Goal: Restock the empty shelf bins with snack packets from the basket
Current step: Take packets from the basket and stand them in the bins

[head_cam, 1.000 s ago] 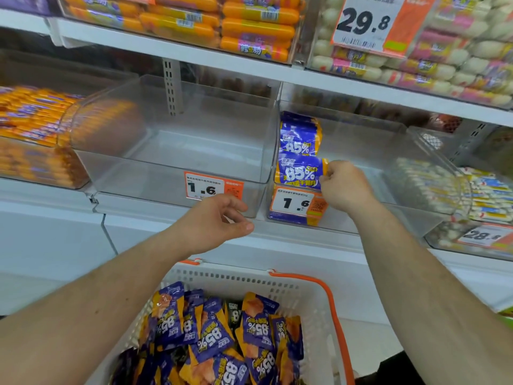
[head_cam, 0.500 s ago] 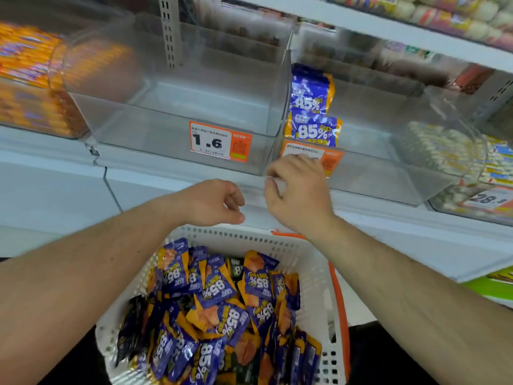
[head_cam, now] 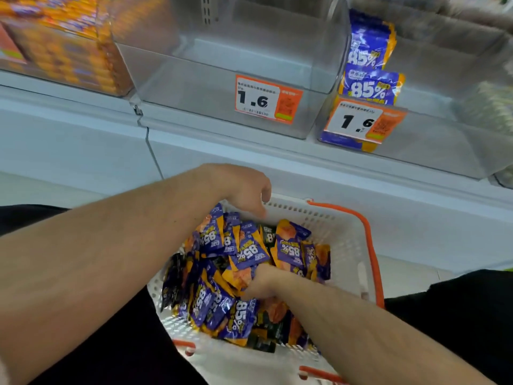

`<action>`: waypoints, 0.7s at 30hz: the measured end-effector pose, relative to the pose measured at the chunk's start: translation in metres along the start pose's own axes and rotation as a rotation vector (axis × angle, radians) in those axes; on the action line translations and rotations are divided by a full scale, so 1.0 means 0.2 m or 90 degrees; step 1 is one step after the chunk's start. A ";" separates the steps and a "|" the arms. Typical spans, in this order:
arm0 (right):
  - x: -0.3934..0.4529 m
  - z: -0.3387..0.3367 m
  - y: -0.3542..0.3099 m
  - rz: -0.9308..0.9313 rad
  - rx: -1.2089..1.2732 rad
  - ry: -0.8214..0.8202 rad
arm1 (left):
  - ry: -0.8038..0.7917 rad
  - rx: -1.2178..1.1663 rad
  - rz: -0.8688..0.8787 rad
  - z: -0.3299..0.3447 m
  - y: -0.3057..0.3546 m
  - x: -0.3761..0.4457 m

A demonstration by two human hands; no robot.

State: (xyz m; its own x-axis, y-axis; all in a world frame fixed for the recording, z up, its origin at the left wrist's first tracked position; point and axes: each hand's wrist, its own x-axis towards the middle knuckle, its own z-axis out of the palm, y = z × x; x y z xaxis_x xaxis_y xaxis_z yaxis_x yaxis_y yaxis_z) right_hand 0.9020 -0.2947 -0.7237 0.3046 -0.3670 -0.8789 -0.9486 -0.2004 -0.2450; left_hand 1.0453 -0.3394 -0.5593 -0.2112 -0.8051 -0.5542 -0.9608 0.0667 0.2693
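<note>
A white basket (head_cam: 345, 240) with orange handles sits low in front of me, full of purple-and-orange snack packets (head_cam: 249, 252) marked 85%. My right hand (head_cam: 262, 284) is pushed down into the pile, its fingers hidden among the packets. My left hand (head_cam: 244, 190) hovers over the basket's far rim, fingers loosely curled and holding nothing. On the shelf above, a clear bin (head_cam: 222, 68) with a 1.6 tag is empty. The clear bin to its right (head_cam: 444, 140) has a few of the same packets (head_cam: 369, 87) stacked at its left side.
A bin of orange sausage sticks (head_cam: 63, 51) stands at the upper left. At the far right, another bin (head_cam: 491, 107) holds pale wrapped items. A white shelf front (head_cam: 222, 151) runs between the bins and the basket. Price tags (head_cam: 266, 100) hang on the bin fronts.
My right hand left the right bin, came down and plunged into the basket's packets. My left hand dropped slightly toward the basket's rim. The view tilted down.
</note>
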 end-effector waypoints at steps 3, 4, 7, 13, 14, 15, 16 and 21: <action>0.03 0.09 -0.01 -0.001 0.016 0.057 | -0.006 0.002 -0.004 0.01 0.00 -0.01; 0.04 0.10 0.00 0.020 0.069 0.087 | -0.007 0.003 -0.005 0.01 0.00 0.00; 0.03 0.03 0.01 0.026 0.099 0.144 | -0.002 0.004 -0.002 0.01 0.00 0.00; -0.21 -0.39 0.02 -0.092 -0.102 0.151 | -0.012 -0.030 0.004 0.00 0.01 0.00; -0.28 -0.47 0.03 -0.117 -0.113 0.184 | -0.013 -0.038 0.010 0.00 0.02 -0.01; -0.34 -0.54 0.04 -0.142 -0.112 0.213 | -0.015 -0.046 0.016 -0.01 0.03 -0.01; -0.40 -0.61 0.05 -0.160 -0.101 0.237 | -0.021 -0.053 0.019 -0.01 0.04 -0.01; -0.60 -0.82 0.10 -0.286 0.119 0.299 | 0.004 -0.127 0.059 0.00 0.05 0.02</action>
State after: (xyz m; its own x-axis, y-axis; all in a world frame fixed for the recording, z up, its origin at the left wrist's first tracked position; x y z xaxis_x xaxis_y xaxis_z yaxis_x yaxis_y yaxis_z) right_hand 0.8601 -0.4042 -0.5549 0.6378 -0.6488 -0.4151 -0.7074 -0.2804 -0.6488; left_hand 1.0349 -0.3420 -0.5588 -0.2944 -0.8051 -0.5150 -0.8828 0.0227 0.4692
